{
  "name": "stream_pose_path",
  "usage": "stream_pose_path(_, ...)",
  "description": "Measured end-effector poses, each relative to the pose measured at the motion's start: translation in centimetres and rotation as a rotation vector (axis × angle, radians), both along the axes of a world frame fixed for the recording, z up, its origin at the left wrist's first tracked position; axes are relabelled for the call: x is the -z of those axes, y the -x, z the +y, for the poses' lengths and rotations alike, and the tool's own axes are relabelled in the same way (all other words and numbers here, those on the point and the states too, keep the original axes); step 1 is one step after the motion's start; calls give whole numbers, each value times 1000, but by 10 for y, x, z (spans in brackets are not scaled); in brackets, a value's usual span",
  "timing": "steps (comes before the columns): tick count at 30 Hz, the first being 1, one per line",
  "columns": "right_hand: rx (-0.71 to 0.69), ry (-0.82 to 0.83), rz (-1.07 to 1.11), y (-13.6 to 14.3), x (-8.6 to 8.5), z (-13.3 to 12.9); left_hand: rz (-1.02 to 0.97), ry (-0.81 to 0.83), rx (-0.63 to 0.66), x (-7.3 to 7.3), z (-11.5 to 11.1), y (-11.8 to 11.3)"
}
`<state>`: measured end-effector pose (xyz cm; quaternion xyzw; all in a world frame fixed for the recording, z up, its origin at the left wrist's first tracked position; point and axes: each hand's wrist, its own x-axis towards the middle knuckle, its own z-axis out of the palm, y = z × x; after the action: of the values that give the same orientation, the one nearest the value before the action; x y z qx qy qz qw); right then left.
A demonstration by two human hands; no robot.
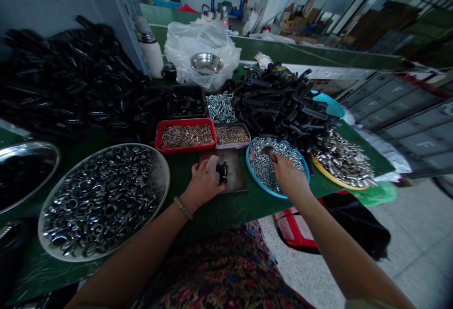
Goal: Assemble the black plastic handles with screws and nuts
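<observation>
My left hand (205,184) is closed around a small black part with a round end (222,172), held over a flat metal plate (236,177). A pale, flat-sided piece (213,164) stands up at the same fingers; whether it is joined to the black part I cannot tell. My right hand (288,172) reaches into a blue bowl (250,173) full of small shiny metal nuts (264,170). Its fingertips are pressed together among the nuts, and what they pinch is too small to make out.
Behind the plate stand a red tray (158,149) of pins and a tray of small fasteners (231,134). Silver screws (221,106) lie farther back. A large tray (161,167) of metal rings is at left, a yellow bowl (329,175) of metal pieces at right. Black parts (283,99) are heaped behind.
</observation>
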<state>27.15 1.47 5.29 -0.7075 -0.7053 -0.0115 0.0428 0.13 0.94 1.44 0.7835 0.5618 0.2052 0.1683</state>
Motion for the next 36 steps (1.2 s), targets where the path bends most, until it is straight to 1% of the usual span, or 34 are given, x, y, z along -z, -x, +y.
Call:
stream_pose_path(1, -59, -11, 103, 15, -6, -5, -9, -2, 1, 1, 0, 0)
stream_pose_path(3, -244, 21, 282, 44, -20, -13, -30, -15, -4, 2, 0, 0)
stream_pose_path(4, -329, 39, 342, 56, -27, -16, -37, -21, -8, 2, 0, 0)
stream_pose_path(5, -383, 45, 380, 66, -32, -18, -38, -27, -12, 3, 0, 0)
stream_pose_path(6, -400, 38, 400, 74, -36, -19, -37, -32, -16, 4, -1, -1)
stream_pose_path(8, -385, 29, 393, 82, -38, -17, -33, -38, -19, 5, -1, 0)
stream_pose_path(10, -388, 86, 350, 82, -34, -13, -32, -45, -23, 4, -1, 0)
stream_pose_path(12, -403, 128, 314, 74, -27, -8, -22, -45, -17, 3, -1, 1)
stream_pose_path(14, -335, 79, 281, 59, -19, -5, 16, -38, 23, 1, -2, 1)
stream_pose_path(16, -179, -1, 178, 41, -9, -5, 60, -25, 77, -2, -2, 0)
stream_pose_path(18, -18, -35, 21, 23, 3, -3, 38, 1, 91, -5, 1, -2)
stream_pose_path(19, 34, -35, -47, 15, 10, -2, -31, 36, 65, -8, 3, -2)
stream_pose_path(20, 59, -32, -96, 7, 17, 0, -164, 111, 23, -11, 7, -2)
stream_pose_path(22, 32, -35, -127, -12, 26, 4, -502, 326, -67, -21, 14, 1)
stream_pose_path(23, 2, -53, -114, -24, 28, 5, -667, 447, -100, -28, 18, 3)
stream_pose_path(24, -11, -85, -89, -40, 26, 6, -823, 576, -124, -35, 21, 7)
stream_pose_path(25, 10, -128, -62, -59, 22, 8, -968, 701, -141, -43, 23, 10)
stream_pose_path(26, 71, -170, -38, -81, 16, 9, -1103, 806, -158, -50, 24, 14)
stream_pose_path(27, 180, -206, -20, -105, 9, 10, -1236, 886, -183, -57, 24, 16)
stream_pose_path(28, 330, -215, -27, -130, 2, 13, -1370, 947, -214, -62, 24, 17)
stream_pose_path(29, 442, -172, -43, -154, -4, 16, -1470, 967, -246, -67, 23, 17)
stream_pose_path(31, 520, -98, -41, -194, -11, 25, -1529, 917, -288, -71, 22, 12)
stream_pose_path(32, 526, -57, -34, -208, -12, 30, -1520, 885, -296, -72, 23, 8)
stream_pose_path(34, 518, -6, -13, -223, -12, 38, -1491, 831, -301, -72, 24, 0)
stream_pose_path(36, 511, -3, 7, -226, -12, 44, -1485, 787, -316, -70, 26, -5)
